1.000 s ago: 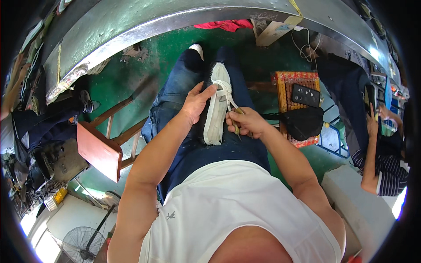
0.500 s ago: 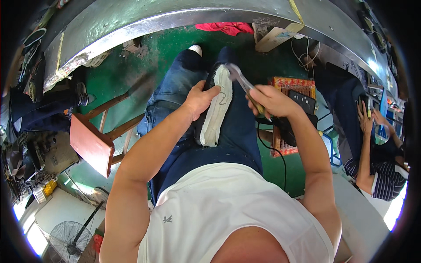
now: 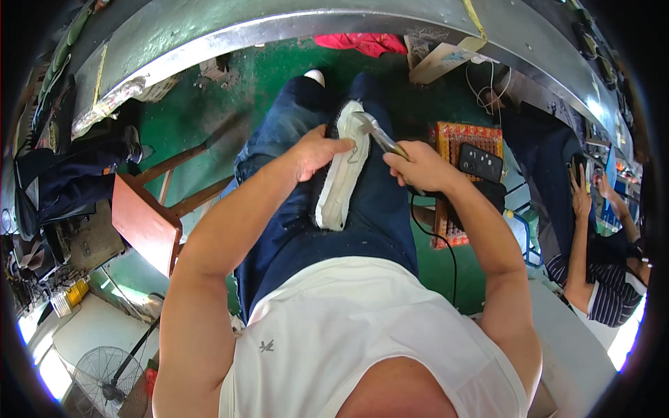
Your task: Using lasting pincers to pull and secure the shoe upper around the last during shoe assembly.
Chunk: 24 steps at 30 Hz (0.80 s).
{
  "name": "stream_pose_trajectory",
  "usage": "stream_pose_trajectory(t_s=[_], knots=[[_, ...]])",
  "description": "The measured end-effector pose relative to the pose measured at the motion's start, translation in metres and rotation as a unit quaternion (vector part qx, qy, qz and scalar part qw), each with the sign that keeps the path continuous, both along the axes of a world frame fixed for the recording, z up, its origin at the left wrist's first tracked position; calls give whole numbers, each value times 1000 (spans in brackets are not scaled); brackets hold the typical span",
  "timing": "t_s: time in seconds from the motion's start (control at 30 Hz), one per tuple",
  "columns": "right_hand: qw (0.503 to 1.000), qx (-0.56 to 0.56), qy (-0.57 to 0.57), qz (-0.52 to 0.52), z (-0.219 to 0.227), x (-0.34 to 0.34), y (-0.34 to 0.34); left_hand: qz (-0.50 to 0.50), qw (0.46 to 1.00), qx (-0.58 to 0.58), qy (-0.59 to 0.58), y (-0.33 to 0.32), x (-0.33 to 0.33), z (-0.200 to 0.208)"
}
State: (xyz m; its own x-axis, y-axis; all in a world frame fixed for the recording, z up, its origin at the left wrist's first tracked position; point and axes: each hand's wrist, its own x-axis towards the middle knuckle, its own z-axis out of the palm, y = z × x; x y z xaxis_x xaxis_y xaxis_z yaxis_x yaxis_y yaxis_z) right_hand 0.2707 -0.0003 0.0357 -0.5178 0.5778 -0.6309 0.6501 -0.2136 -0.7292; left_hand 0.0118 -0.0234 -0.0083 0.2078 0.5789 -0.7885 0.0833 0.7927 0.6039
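A shoe [image 3: 339,184] lies bottom up along my thighs, its pale, rough-edged underside facing me. A curved dark line marks the underside near its middle. My left hand [image 3: 319,152] grips the shoe's left side, thumb laid over the pale bottom and fingers hidden beneath. In my right hand [image 3: 422,166] is a hammer [image 3: 378,134] with a metal head and a yellowish grip. Its head is at the far end of the shoe, over the underside; whether it touches cannot be made out.
A metal-edged bench [image 3: 279,31] curves across the far side. To the right a woven red-and-tan stool [image 3: 446,132] carries a black phone-like device [image 3: 481,161]. A wooden stool [image 3: 145,219] is at left, a fan [image 3: 108,380] at lower left. Another person [image 3: 592,279] works at right.
The hammer head has come down and toward me onto the shoe's far end. The shoe has tilted, so less of its dark side shows. My right hand has shifted slightly left.
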Motion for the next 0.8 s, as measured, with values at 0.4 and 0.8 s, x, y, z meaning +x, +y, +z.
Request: stream_pose_trajectory(t_s=[0.4, 0.8], knots=[[878, 321, -146, 325, 48, -14, -47, -12, 999, -38, 36, 1, 2, -3], [913, 354, -59, 196, -8, -13, -65, 45, 998, -3, -46, -8, -9, -12]])
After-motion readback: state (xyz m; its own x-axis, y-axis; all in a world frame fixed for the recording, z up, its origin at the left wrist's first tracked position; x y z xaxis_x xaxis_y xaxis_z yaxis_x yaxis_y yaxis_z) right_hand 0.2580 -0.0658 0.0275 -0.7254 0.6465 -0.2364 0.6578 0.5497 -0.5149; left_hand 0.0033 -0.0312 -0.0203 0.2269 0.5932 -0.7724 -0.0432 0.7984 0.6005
